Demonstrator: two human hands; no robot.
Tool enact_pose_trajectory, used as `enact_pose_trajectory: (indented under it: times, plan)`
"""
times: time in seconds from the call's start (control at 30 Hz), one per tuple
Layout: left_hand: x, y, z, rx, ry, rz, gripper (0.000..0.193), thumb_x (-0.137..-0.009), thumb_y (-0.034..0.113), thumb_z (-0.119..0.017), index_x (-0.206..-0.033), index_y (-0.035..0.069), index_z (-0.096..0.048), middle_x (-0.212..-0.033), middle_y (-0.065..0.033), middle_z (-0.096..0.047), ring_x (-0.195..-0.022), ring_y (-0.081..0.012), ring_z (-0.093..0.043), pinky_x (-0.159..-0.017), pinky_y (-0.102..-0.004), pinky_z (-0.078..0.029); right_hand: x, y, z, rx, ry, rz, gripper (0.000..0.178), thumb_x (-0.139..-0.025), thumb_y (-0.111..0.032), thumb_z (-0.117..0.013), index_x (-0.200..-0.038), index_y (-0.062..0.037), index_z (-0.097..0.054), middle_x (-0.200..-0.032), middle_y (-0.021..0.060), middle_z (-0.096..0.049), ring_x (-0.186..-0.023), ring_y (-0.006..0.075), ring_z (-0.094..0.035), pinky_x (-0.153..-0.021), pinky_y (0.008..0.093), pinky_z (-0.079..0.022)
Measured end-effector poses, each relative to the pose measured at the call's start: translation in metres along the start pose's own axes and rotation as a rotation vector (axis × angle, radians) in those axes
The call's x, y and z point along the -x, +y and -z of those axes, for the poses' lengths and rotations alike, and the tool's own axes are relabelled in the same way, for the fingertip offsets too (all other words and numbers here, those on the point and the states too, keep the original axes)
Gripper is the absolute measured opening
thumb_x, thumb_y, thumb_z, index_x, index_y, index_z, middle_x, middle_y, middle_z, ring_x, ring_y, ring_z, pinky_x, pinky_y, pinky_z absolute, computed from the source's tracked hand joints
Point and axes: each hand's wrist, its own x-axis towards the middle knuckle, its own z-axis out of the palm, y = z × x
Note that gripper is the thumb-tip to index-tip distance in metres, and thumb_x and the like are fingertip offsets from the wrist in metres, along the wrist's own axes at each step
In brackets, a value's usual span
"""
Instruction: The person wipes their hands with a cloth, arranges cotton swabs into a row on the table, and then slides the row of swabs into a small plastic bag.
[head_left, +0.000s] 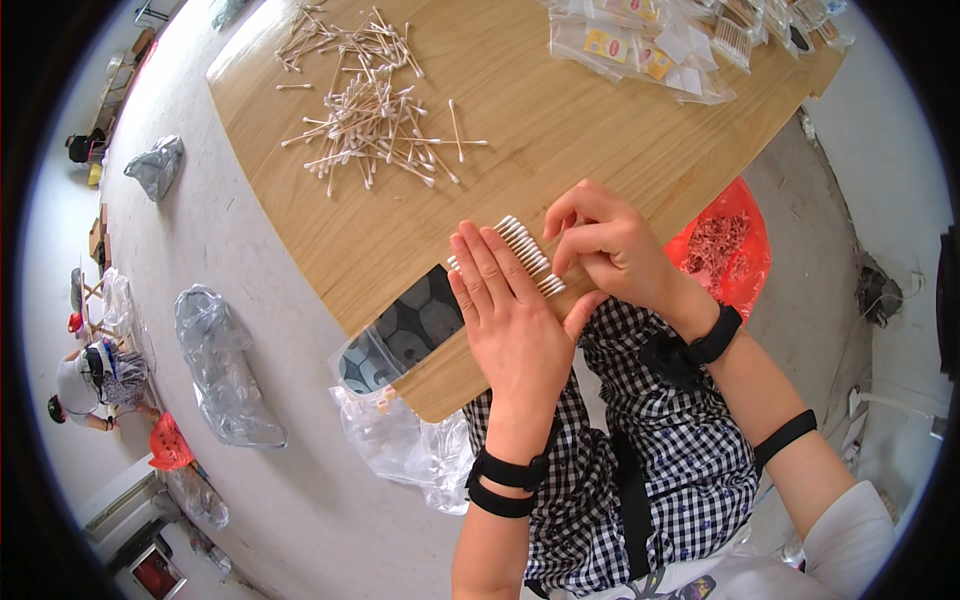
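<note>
My left hand point(508, 310) lies flat over a neat row of cotton swabs point(522, 243) near the table's edge, its fingers stretched out and its thumb reaching to the right. White tips of the swabs show beyond the fingers and at the row's right end. Close to that right end is my right hand point(615, 245), its fingers curled inward; whether anything small sits between the fingertips is hidden. A loose heap of cotton swabs point(375, 125) spreads over the far left of the wooden table point(540, 140), with a few single swabs beside it.
A phone in a dark hexagon-patterned case point(420, 320) lies left of my left hand. Clear packets point(640, 45) are piled at the far right. A red bag point(725, 250) hangs beyond the right edge. Plastic bags point(225, 365) lie on the floor; another person point(95, 378) is far left.
</note>
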Motion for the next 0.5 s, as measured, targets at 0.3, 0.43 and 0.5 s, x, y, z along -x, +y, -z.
enact_pose_trajectory:
  times: [0.3,0.43,0.5]
  plan:
    - [-0.0006,0.0005,0.0005,0.008,0.002,0.002,0.119,-0.079,0.066,-0.066,-0.149,-0.016,-0.016,-0.158,-0.033,-0.015,-0.15,-0.042,-0.013,-0.121,-0.0499,-0.016,-0.0009,-0.0029,-0.0025,0.0,0.069,-0.074,0.017,-0.074,0.01,-0.06,-0.074,-0.0054,-0.068,-0.094,0.0048,-0.059,-0.089,0.0216,-0.057,-0.072,0.0326,-0.049]
    - [-0.0007,0.0,0.0007,0.01,-0.005,0.008,0.118,-0.079,0.066,-0.066,-0.149,-0.015,-0.016,-0.158,-0.0324,-0.015,-0.15,-0.0418,-0.013,-0.121,-0.05,-0.016,-0.0015,-0.0027,-0.0004,0.021,0.036,-0.041,0.016,-0.074,0.009,-0.06,-0.074,-0.0052,-0.066,-0.094,0.0051,-0.06,-0.09,0.0223,-0.058,-0.074,0.0334,-0.049]
    - [-0.0005,0.0002,0.0002,0.018,-0.002,0.008,0.118,-0.079,0.066,-0.066,-0.149,-0.015,-0.016,-0.158,-0.0324,-0.015,-0.15,-0.0417,-0.013,-0.121,-0.0501,-0.016,-0.0019,-0.0025,-0.0008,0.027,0.032,-0.03,0.015,-0.074,0.009,-0.06,-0.074,-0.0052,-0.066,-0.094,0.0052,-0.06,-0.09,0.0227,-0.058,-0.075,0.0339,-0.05]
